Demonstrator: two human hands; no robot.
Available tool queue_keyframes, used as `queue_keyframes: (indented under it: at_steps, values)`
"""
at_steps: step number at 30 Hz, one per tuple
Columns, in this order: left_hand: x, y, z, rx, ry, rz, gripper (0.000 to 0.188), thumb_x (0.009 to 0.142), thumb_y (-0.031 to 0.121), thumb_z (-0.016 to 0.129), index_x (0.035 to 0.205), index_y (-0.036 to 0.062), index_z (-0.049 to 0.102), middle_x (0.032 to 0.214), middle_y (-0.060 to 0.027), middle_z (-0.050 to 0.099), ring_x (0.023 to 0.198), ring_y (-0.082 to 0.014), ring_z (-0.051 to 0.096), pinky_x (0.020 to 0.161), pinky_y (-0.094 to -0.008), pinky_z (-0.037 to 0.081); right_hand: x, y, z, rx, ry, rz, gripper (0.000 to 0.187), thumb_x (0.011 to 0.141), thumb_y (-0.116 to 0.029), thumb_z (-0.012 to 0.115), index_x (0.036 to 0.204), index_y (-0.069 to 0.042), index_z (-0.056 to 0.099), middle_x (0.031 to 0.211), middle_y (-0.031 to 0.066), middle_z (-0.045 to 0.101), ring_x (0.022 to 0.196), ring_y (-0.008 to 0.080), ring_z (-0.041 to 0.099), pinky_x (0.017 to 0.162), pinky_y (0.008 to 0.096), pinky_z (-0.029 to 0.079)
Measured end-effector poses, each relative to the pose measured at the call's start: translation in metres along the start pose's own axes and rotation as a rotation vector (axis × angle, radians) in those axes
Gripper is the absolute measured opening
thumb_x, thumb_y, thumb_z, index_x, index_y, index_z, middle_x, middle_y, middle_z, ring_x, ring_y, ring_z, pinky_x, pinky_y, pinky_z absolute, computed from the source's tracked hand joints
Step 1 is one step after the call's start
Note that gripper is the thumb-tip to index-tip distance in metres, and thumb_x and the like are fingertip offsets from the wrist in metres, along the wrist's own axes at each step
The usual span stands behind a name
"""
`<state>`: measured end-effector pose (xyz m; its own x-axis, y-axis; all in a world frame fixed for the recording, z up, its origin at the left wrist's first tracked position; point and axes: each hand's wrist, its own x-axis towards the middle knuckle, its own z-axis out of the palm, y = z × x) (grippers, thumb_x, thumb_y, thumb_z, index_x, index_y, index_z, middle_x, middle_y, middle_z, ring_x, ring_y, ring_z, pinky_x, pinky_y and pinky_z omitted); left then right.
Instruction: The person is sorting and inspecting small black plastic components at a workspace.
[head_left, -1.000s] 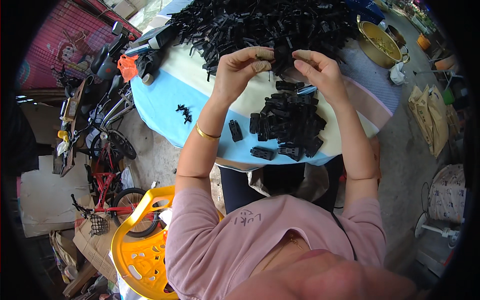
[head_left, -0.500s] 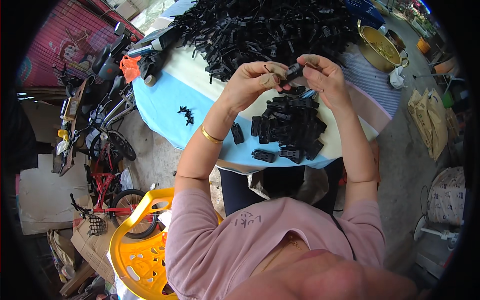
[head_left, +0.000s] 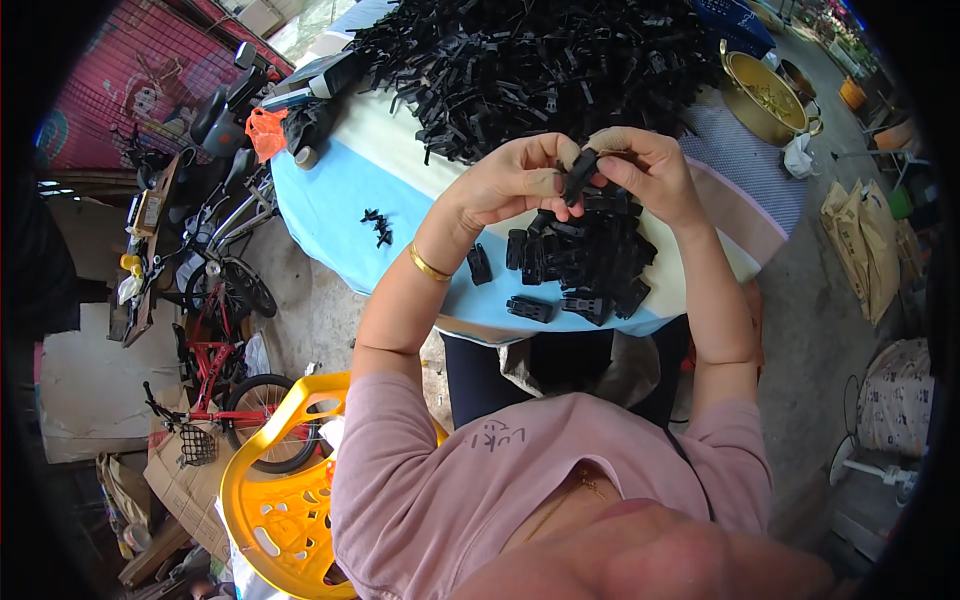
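Both hands meet above the table, pinching one small black plastic clip-like part point(head_left: 579, 178) between them. My left hand point(head_left: 515, 180) grips its left side with thumb and fingers. At its upper right my right hand point(head_left: 645, 170) closes on it, the fingertips wrapped in tan coverings. Just below lies a pile of similar black clip-like parts point(head_left: 590, 250), with a few single ones at its left and near edges. Beyond the hands a large heap of loose black plastic pieces point(head_left: 540, 70) covers the far side. Several tiny black pieces point(head_left: 377, 226) lie to the left.
A striped cloth point(head_left: 330, 220) covers the round table. A brass-coloured pot point(head_left: 750, 100) stands at the far right, by a blue basket point(head_left: 735, 25). An orange bag point(head_left: 265, 132) sits at the left edge. A yellow plastic chair point(head_left: 275, 490) and red bicycle point(head_left: 210, 365) stand to the left.
Both hands have come lower and closer together, nearer the small pile. The black part, earlier held out between them, is now turned more upright.
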<state>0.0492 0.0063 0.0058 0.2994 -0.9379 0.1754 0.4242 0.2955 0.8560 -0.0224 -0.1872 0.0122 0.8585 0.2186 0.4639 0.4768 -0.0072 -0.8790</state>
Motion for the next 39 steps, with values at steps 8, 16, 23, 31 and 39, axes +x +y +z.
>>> queue_keyframes:
  at_steps: [8,16,23,31,39]
  values:
    - [-0.002,0.003,0.005,0.105,0.127,-0.058,0.020,0.077,0.009,0.062,0.089,-0.0008,0.051,0.083,-0.0128,0.059,0.070,-0.0167,0.061,0.061,-0.0225,0.051,0.002,-0.003,0.003,-0.082,-0.069,-0.049,0.011,0.080,0.000,0.057,0.090,0.003,0.059,0.084,0.0053,0.059,0.073,0.0091,0.057,0.066,0.0199,0.048]
    - [-0.001,0.000,0.017,0.508,0.473,0.323,0.019,0.078,0.009,0.063,0.087,0.0012,0.048,0.084,-0.0046,0.057,0.084,-0.0138,0.058,0.076,-0.0254,0.046,0.000,0.001,0.016,-0.045,0.189,0.036,0.013,0.087,-0.008,0.050,0.098,-0.002,0.055,0.076,-0.0007,0.053,0.059,0.0019,0.044,0.051,0.0142,0.034]
    - [0.003,-0.009,0.020,0.771,0.561,0.386,0.029,0.076,-0.006,0.060,0.103,-0.0032,0.049,0.098,-0.0109,0.059,0.090,-0.0144,0.057,0.083,-0.0273,0.048,0.000,-0.004,0.025,-0.158,0.193,0.112,0.010,0.085,-0.009,0.053,0.088,0.001,0.056,0.069,0.0000,0.055,0.064,0.0042,0.051,0.058,0.0172,0.041]
    - [0.004,-0.016,0.025,0.867,0.649,0.423,0.024,0.075,-0.004,0.062,0.098,-0.0034,0.053,0.096,-0.0096,0.061,0.090,-0.0141,0.058,0.081,-0.0259,0.048,0.000,-0.010,0.025,-0.253,0.196,0.120,0.011,0.085,-0.009,0.054,0.085,0.001,0.057,0.066,0.0002,0.056,0.060,0.0039,0.050,0.054,0.0169,0.040]
    - [0.002,-0.018,0.030,1.364,0.658,0.677,0.016,0.071,-0.005,0.065,0.085,-0.0025,0.059,0.095,-0.0098,0.062,0.086,-0.0141,0.059,0.075,-0.0259,0.048,-0.001,-0.009,0.027,-0.049,0.205,0.304,0.008,0.084,-0.008,0.054,0.083,-0.001,0.058,0.062,-0.0015,0.053,0.056,0.0031,0.046,0.050,0.0170,0.036]
